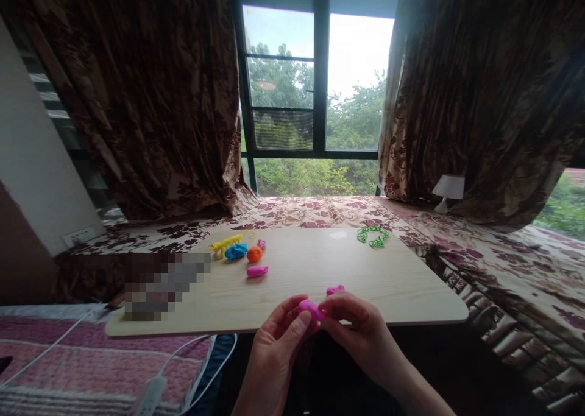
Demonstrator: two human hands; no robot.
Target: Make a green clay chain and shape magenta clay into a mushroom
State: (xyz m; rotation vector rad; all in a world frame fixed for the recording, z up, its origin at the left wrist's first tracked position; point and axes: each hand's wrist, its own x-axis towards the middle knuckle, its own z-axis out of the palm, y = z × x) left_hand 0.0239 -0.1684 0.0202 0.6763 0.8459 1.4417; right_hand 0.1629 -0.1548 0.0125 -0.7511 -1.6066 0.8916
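Between the fingers of both hands is a lump of pink modelling clay (pixel 311 310), held at the table's near edge. My left hand (pixel 282 337) pinches its left side with thumb and fingers. On the other side, the fingertips of my right hand (pixel 356 327) close on its right end. Just behind my right hand lies another pink clay piece (pixel 335 290), partly hidden. Farther left on the table are a pink clay roll (pixel 257 271), an orange lump (pixel 255 254), a blue lump (pixel 236 252), a small pink piece (pixel 261 244) and a yellow toy animal figure (pixel 227 244).
The pale wooden table (pixel 365 276) has a green chain-like ring (pixel 373 236) and a white paper scrap (pixel 338 235) at its back. A blurred patch covers its left side. A white power strip (pixel 152 396) with a cable lies lower left; a lamp (pixel 448 189) stands on the sill.
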